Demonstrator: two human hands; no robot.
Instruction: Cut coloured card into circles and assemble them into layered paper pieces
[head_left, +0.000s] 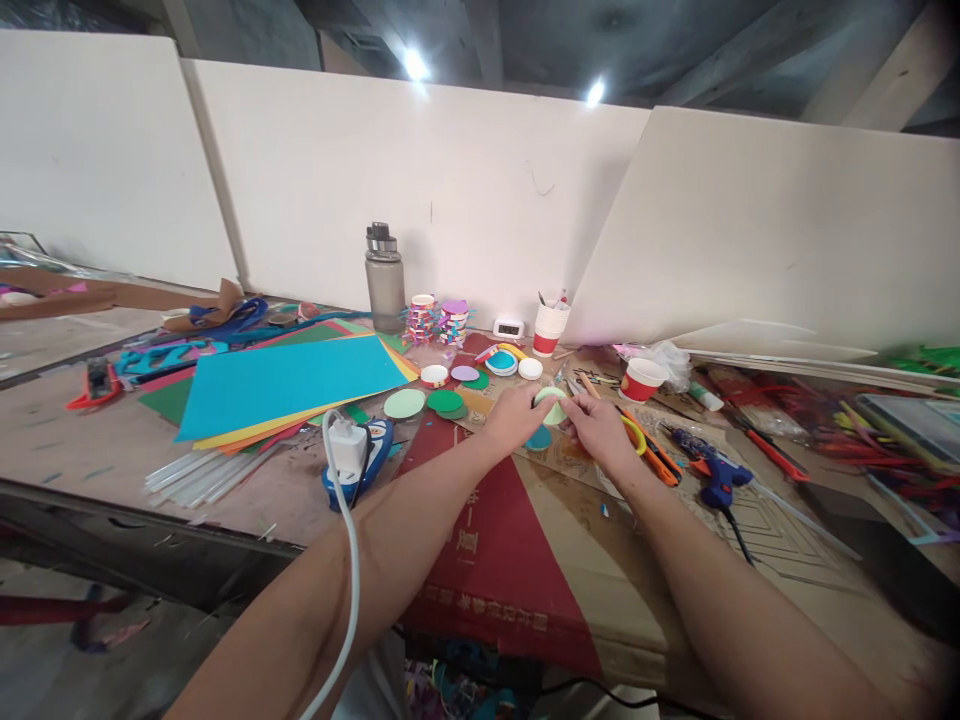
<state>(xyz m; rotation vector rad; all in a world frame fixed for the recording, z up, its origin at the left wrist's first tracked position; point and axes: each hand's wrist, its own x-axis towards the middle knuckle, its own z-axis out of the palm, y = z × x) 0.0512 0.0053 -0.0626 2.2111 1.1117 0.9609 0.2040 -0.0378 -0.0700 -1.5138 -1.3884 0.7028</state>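
Pinching a pale green paper disc (pixel 553 405) from two sides, at its left edge with the left hand (pixel 516 418) and at its right edge with the right hand (pixel 598 422), fingers drawn narrow on the rim in both; holding it near the middle of the worktable (pixel 67 440), above a flattened cardboard box (pixel 517 540) printed in red; showing a blue disc (pixel 538 438) just below it, on the cardboard; to the right of the right hand, yellow scissor handles (pixel 640 430), an orange-and-black hand tool (pixel 661 465) and, farther out, a blue hot glue gun (pixel 720 482); to the left of the left hand, a green disc (pixel 445 401) and a larger light green disc (pixel 405 404); beyond these, a purple disc (pixel 465 373) and a white disc (pixel 530 369); towards the wall, two cups wrapped in coloured strips, one red-white (pixel 422 318) and one purple-topped (pixel 453 322), beside a grey water bottle (pixel 386 285); nearby, a small digital clock (pixel 508 328) and a red-and-white paper cup (pixel 551 328) with slender items standing in it; another paper cup (pixel 643 380) nearer, on the right; far left, stacked coloured sheets (pixel 292 385), topped by blue, with clear sticks (pixel 202 480) in front; near them, a white plug (pixel 347 447) on a white cable
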